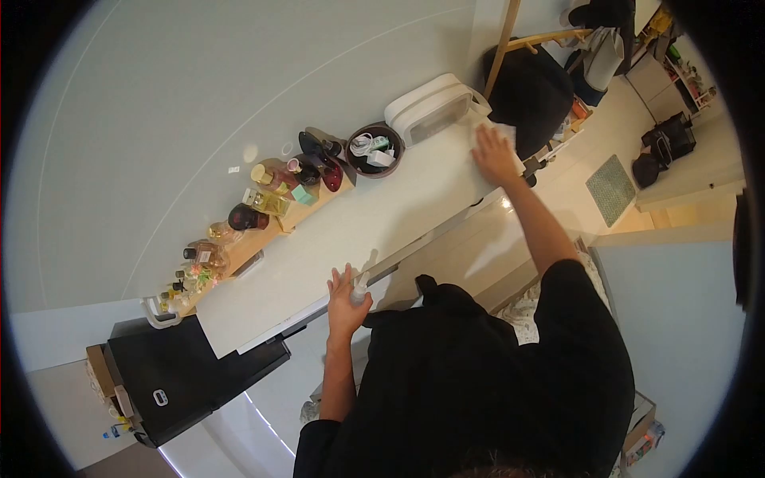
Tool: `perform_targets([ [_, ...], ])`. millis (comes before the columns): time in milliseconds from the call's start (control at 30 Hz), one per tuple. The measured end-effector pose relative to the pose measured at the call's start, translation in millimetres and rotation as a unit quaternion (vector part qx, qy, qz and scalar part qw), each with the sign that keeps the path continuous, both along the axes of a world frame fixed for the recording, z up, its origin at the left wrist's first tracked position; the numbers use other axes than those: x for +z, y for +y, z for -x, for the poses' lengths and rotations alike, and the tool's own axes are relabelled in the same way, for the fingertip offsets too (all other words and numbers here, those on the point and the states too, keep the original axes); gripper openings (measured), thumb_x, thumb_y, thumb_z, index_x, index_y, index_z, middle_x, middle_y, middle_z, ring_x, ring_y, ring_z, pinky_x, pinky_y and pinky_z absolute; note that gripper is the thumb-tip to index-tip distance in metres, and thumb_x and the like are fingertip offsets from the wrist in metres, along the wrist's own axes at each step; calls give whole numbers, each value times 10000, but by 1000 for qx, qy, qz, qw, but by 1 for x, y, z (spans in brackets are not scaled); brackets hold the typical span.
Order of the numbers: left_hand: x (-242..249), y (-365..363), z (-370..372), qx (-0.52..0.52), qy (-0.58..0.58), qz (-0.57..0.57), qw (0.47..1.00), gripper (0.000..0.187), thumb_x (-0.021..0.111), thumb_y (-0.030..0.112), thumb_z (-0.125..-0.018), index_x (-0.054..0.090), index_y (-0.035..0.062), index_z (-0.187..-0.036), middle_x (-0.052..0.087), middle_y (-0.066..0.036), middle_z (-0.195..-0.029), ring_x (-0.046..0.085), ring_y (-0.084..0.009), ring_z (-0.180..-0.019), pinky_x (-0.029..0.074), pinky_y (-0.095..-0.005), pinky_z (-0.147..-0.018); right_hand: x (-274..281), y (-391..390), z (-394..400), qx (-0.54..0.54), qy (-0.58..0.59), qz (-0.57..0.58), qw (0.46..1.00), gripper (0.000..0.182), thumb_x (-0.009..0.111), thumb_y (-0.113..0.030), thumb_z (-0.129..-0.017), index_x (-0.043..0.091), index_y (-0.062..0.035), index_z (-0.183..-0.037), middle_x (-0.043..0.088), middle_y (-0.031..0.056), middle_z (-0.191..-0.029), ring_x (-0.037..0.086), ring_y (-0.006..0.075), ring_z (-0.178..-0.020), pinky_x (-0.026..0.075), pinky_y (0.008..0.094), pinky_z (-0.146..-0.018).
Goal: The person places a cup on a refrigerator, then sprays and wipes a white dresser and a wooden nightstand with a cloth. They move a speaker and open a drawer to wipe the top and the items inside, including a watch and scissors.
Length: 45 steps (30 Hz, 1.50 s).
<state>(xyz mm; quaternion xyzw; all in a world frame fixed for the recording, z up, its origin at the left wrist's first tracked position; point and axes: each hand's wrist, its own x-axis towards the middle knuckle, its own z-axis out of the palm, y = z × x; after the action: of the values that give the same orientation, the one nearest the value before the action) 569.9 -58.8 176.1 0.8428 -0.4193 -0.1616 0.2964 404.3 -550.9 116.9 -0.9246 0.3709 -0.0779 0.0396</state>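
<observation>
A long white tabletop (319, 239) runs diagonally across the view. My left hand (344, 311) is at its front edge, wrapped around a small clear spray bottle (359, 291) with a white top, some fingers stretched over the surface. My right hand (494, 156) lies spread at the far right end of the tabletop, on a white cloth or tissue (505, 131) that shows past its fingers. Close to that hand stands a white case (430, 110) with a grey front panel.
Perfume bottles line a wooden riser (291, 217) along the wall. A round dark basket (374, 150) holds white cables and adapters. Black drawers (163, 374) stand past the left end. Beyond the right end are a black chair (530, 92) and a wooden stand.
</observation>
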Motion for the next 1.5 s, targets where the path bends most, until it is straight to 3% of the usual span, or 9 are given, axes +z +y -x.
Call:
perform_targets([
  [100, 3, 0, 6, 16, 17, 5, 1000, 394, 714, 163, -747, 663, -56, -1070, 453, -185, -1507, 291, -467, -1445, 204, -567, -1185, 5, -16, -4, -48, -2, -2, 999, 651, 431, -368, -1012, 237, -82, -1564, 215, 127, -1636, 204, 357, -1500, 198, 560, -1189],
  [300, 8, -5, 4, 23, 22, -12, 999, 559, 702, 172, -752, 611, -51, -1257, 470, -180, -1494, 289, -456, -1448, 191, -549, -1194, 25, 149, -36, 186, -39, -40, 981, 691, 535, -366, -953, 317, -35, -1519, 260, 171, -1609, 239, 380, -1481, 196, 541, -1195],
  [500, 9, -6, 2, 47, 52, -13, 997, 579, 696, 163, -755, 594, -60, -1279, 466, -177, -1498, 286, -445, -1453, 188, -544, -1197, -2, 46, -17, -23, -43, 15, 999, 704, 493, -373, -969, 274, -4, -1527, 243, 166, -1617, 217, 372, -1491, 172, 529, -1209],
  [700, 10, -8, 5, 39, 28, -13, 999, 619, 695, 161, -746, 572, -62, -1309, 479, -168, -1490, 283, -443, -1455, 191, -555, -1193, -4, -53, -52, 11, 11, 7, 1000, 653, 416, -348, -979, 311, 17, -1509, 319, 200, -1574, 286, 343, -1464, 187, 524, -1200],
  [867, 8, -4, 1, 29, 29, -22, 999, 498, 699, 162, -739, 635, -76, -1173, 455, -151, -1513, 273, -439, -1460, 189, -563, -1192, -3, -37, -46, 23, 15, 20, 999, 636, 400, -327, -978, 327, 31, -1499, 346, 214, -1556, 296, 343, -1460, 187, 505, -1205],
  [933, 7, -3, 2, 38, 39, -9, 998, 359, 708, 168, -733, 674, -69, -1001, 462, -128, -1514, 271, -409, -1470, 188, -561, -1196, 1, 0, -25, 37, -46, 30, 998, 651, 432, -301, -965, 289, 11, -1518, 276, 190, -1598, 242, 338, -1487, 186, 511, -1205],
  [1167, 15, -2, 3, 43, 45, 23, 998, 260, 711, 169, -726, 684, -27, -894, 474, -118, -1506, 283, -406, -1465, 181, -554, -1203, 26, 194, -58, 166, -32, -40, 985, 701, 537, -190, -893, 293, -8, -1524, 233, 181, -1615, 218, 379, -1489, 194, 561, -1186],
  [1200, 4, 5, 2, 23, 10, 2, 1000, 561, 709, 152, -743, 610, 27, -1281, 496, -109, -1486, 315, -353, -1462, 202, -523, -1212, 31, 221, -74, 185, -37, -43, 981, 701, 537, -190, -893, 293, -8, -1524, 233, 181, -1615, 218, 379, -1489, 194, 561, -1186],
  [1500, 17, 93, 29, 301, 12, 100, 948, 583, 711, 135, -756, 583, 68, -1321, 663, -168, -1215, 581, -345, -1243, 321, -507, -1169, 48, 369, -178, 495, -44, -92, 863, 705, 588, -243, -850, 380, -5, -1480, 294, 150, -1591, 246, 329, -1482, 181, 530, -1200],
])
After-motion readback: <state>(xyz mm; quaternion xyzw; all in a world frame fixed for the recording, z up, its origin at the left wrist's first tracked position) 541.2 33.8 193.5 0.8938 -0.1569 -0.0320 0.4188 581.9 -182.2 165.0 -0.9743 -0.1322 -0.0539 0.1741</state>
